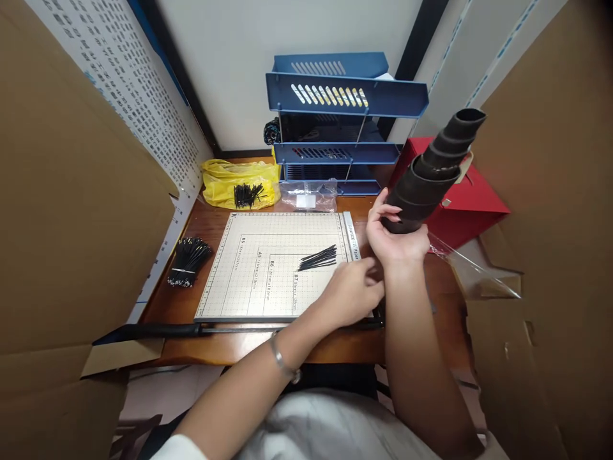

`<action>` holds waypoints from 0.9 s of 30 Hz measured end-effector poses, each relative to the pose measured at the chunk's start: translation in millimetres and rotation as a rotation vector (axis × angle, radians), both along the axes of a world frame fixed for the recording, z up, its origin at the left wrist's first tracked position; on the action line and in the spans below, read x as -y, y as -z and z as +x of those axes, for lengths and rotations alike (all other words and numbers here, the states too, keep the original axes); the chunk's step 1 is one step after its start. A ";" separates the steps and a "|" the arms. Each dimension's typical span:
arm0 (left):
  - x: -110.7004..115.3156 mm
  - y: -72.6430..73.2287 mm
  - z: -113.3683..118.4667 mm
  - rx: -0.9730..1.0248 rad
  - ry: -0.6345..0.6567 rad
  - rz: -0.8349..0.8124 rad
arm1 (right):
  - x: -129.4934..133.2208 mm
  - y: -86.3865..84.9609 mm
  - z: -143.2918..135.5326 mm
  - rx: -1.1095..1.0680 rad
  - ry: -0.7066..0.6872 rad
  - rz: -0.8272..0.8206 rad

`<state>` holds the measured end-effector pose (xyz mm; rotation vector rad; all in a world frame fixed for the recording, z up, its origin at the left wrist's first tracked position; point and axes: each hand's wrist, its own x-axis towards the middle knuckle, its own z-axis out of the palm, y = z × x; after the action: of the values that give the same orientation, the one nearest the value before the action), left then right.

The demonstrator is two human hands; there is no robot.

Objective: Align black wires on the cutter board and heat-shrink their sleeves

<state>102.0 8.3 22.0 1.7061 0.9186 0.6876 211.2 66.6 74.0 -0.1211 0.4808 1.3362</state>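
My right hand (400, 237) is wrapped around the lower part of a black roll (428, 185), coiled so its layers step out like a telescoping tube. The roll tilts up and to the right. My left hand (354, 294) is beside my right wrist, over the right edge of a paper cutter (239, 287). Its fingers are curled, and whatever may be in them is hidden. Several short black strips (318, 257) lie fanned on the cutter's cream gridded board, just left of my hands.
A bundle of black ties (186, 262) lies left of the cutter; its blade handle (158, 329) runs along the front. Behind are a yellow bag (218, 179) with black pieces, a clear plastic bag (318, 191) and blue trays (345, 96). A red box (479, 191) stands right; cardboard walls flank me.
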 end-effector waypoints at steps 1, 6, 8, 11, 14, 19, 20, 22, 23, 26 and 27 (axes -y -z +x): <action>4.0 -1.8 -15.7 -0.055 -0.039 0.058 | -2.4 2.8 3.5 -0.011 0.002 -0.010; -3.1 3.9 -79.4 -0.415 -0.315 0.426 | -14.2 16.8 15.6 0.028 0.030 -0.043; -12.5 7.8 -90.5 -0.521 -0.301 0.452 | -18.3 21.9 18.9 0.079 0.036 -0.046; -21.3 8.7 -91.0 -0.628 -0.221 0.439 | -22.4 28.1 23.2 0.134 0.015 -0.031; -20.6 6.7 -80.6 -0.714 -0.218 0.442 | -22.7 31.4 25.3 0.168 0.015 0.001; -4.9 11.8 -66.7 -0.784 -0.324 0.458 | -9.3 29.5 18.0 0.011 -0.014 0.075; -0.2 13.6 -65.8 -0.794 -0.355 0.467 | -3.8 28.6 14.7 -0.006 -0.039 0.100; 10.0 16.4 -65.3 -0.814 -0.429 0.474 | 10.5 27.6 6.7 0.078 -0.127 0.132; 15.3 17.1 -65.7 -0.823 -0.466 0.465 | 19.2 27.9 2.3 0.201 -0.203 0.128; 30.4 16.9 -69.3 -0.825 -0.549 0.411 | 49.1 32.5 -10.8 0.884 -0.471 0.027; 34.2 16.5 -71.3 -0.813 -0.562 0.397 | 59.3 34.7 -14.4 1.150 -0.516 -0.008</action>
<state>30.7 -25.9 5.5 2.1419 1.9851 0.5434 196.8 7.3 39.3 -1.0061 -0.5601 1.5110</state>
